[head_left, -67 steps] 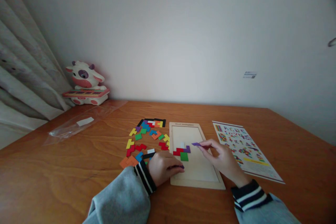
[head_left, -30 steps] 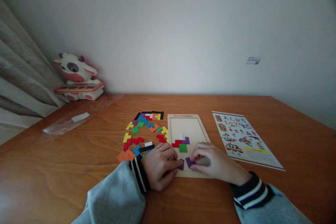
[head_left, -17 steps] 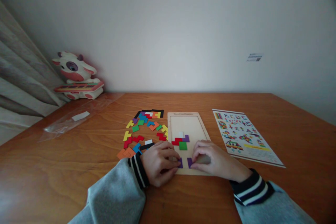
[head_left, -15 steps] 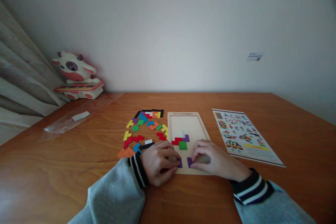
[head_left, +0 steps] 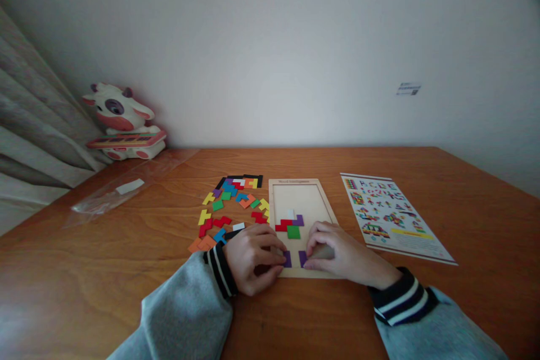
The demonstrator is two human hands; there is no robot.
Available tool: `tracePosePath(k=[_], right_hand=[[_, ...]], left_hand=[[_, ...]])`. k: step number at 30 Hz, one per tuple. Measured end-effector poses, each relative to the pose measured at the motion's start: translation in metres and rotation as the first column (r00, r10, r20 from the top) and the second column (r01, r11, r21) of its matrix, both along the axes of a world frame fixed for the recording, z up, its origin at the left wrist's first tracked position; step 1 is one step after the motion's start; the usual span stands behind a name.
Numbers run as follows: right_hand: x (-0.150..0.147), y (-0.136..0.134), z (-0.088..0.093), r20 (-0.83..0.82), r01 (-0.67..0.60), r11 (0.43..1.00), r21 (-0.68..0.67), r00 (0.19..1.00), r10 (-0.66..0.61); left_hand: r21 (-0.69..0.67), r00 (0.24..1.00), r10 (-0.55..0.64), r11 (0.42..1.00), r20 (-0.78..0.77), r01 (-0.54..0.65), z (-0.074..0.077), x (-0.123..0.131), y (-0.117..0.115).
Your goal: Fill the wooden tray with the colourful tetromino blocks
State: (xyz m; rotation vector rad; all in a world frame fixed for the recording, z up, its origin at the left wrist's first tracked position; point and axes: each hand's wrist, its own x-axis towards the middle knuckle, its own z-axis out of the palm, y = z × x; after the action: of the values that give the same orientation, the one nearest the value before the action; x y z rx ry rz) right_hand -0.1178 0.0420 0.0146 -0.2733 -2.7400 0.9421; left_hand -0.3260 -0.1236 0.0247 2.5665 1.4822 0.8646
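Note:
A pale wooden puzzle tray (head_left: 295, 197) lies flat on the table. In its middle sit a green square block (head_left: 293, 232), a red block (head_left: 284, 225), a white block (head_left: 291, 214) and a purple block (head_left: 300, 220), touching one another. Near the tray's front edge, my left hand (head_left: 258, 259) pinches a purple puzzle piece (head_left: 287, 259), partly hidden by the fingers. Facing it, my right hand (head_left: 337, 253) has thumb and fingertips closed on another purple puzzle piece (head_left: 302, 259). A gap separates these two pieces.
Several colourful puzzle pieces (head_left: 217, 206) are spread left of the tray. To the right lies a printed pattern sheet (head_left: 392, 216). A clear plastic bag (head_left: 101, 197) and a cow toy with a keyboard (head_left: 126, 124) are at the far left, beside a curtain (head_left: 37, 140).
Both hands keep their pinch on the purple pieces, with hardly any movement. The whole view has shifted very slightly.

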Motion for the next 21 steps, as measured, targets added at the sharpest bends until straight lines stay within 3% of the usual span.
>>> tracePosePath(k=[5,8,15,21], right_hand=[[-0.004,0.003,-0.003,-0.162,0.107,0.993,0.045,0.982,-0.098],[-0.007,0.003,-0.006,-0.231,0.079,0.985,0.155,0.972,-0.042],[-0.011,-0.003,-0.012,-0.171,0.010,0.965,0.263,0.985,0.037],[-0.014,-0.004,-0.011,-0.156,-0.008,0.960,0.281,0.986,0.054]], left_hand=[[0.038,0.989,0.144,0.989,-0.029,-0.143,-0.003,0.000,0.003],[0.037,0.973,0.219,0.976,-0.076,-0.216,-0.007,-0.001,0.004],[0.019,0.956,0.278,0.961,-0.099,-0.277,-0.009,-0.001,0.005],[0.022,0.958,0.261,0.965,-0.121,-0.260,-0.011,-0.001,0.005]])
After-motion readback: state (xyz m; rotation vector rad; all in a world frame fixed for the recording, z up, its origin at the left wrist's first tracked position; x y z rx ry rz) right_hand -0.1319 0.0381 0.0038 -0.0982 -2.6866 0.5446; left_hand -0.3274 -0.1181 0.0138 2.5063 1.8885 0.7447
